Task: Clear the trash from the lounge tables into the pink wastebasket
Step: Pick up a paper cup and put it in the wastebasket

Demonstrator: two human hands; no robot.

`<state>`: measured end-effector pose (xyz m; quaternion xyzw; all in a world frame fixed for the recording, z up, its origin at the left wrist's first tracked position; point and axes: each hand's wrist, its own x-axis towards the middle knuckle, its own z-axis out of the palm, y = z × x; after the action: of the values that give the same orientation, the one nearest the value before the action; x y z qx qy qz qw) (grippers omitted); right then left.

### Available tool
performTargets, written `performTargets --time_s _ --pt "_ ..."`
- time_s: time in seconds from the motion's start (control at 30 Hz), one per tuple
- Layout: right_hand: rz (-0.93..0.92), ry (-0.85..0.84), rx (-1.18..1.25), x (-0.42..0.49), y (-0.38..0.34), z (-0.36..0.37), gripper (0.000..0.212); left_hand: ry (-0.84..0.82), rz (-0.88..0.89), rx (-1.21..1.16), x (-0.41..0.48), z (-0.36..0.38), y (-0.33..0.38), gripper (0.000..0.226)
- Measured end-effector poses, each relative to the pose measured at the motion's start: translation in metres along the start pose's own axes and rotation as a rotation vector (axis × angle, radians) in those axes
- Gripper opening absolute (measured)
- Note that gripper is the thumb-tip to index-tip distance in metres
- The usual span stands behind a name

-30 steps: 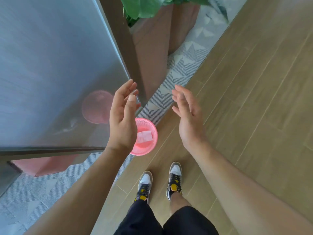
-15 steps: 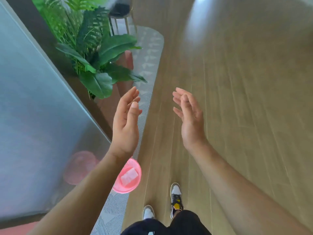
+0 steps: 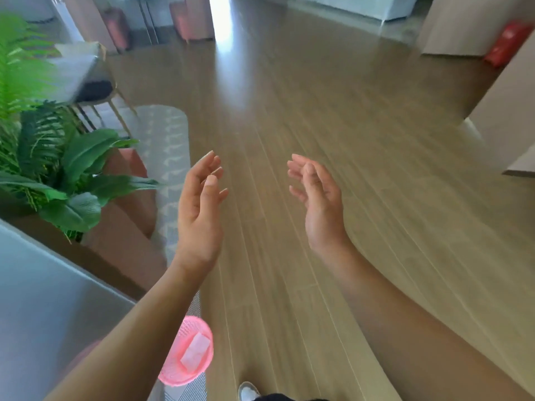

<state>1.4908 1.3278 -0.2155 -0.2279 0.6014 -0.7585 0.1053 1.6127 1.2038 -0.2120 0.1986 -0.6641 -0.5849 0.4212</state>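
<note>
Pink wastebasket (image 3: 173, 379) (just one) holds one pale packet (image 3: 195, 352).

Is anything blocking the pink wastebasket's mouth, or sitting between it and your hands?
Nothing visible blocks it. The pink wastebasket stands on the floor, and the left forearm only overlaps its rim in this view. One pale piece of trash lies inside. The left hand and right hand are raised, open and empty.

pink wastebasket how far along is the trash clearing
Done: one pale piece of trash lies in the pink wastebasket on the floor. In hand: nothing; left hand and right hand are open and empty. Left: unclear, no table trash shows in this view.
</note>
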Motion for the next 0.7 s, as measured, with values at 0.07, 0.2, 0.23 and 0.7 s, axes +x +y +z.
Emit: performTargets --time_s 0.07,0.2,0.23,0.7 --pt "-0.030 0.056 -0.018 -0.005 -0.010 -0.036 0.040 -0.049 0.009 -0.031 -0.007 0.031 0.008 0.042" --pt "-0.058 0.177 -0.062 -0.023 -0.035 -0.125 0.043 -0.206 0.035 -0.080 -0.034 0.107 0.024 0.044" --pt "-0.064 0.216 -0.073 -0.031 -0.043 -0.151 0.044 -0.249 0.045 -0.089 -0.045 0.130 0.029 0.043" --pt "-0.163 0.800 -0.272 -0.208 -0.162 -0.500 0.047 -0.856 0.014 -0.370 -0.269 0.450 0.100 0.035"
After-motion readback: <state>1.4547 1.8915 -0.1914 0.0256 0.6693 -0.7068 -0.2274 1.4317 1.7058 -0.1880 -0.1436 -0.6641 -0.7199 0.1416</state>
